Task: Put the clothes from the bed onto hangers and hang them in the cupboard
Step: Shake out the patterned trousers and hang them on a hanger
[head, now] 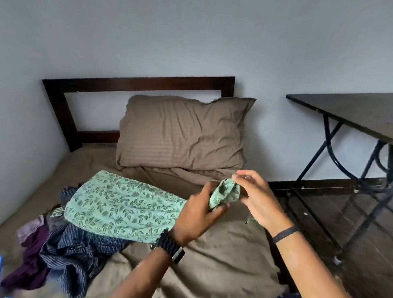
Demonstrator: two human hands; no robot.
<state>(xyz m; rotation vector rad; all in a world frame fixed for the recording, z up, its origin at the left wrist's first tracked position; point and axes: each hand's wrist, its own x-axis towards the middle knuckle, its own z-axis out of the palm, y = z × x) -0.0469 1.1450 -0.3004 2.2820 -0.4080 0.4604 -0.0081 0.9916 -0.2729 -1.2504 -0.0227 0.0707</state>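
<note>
Green leaf-print cotton garment: lying across the brown-sheeted bed, one end being gathered. Left hand and right hand are both pinching that bunched end. Step, by judgement: readying it for hanging. Next needing: blue plastic hanger, lying at bed's left edge.

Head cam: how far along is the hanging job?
Nothing looks finished: no garment is on a hanger and the cupboard is out of view. In hand: left hand and right hand both hold one end of the green floral garment, the rest lying on the bed. Left: the striped navy garment and the purple one sit piled; a blue hanger waits at the edge.
</note>
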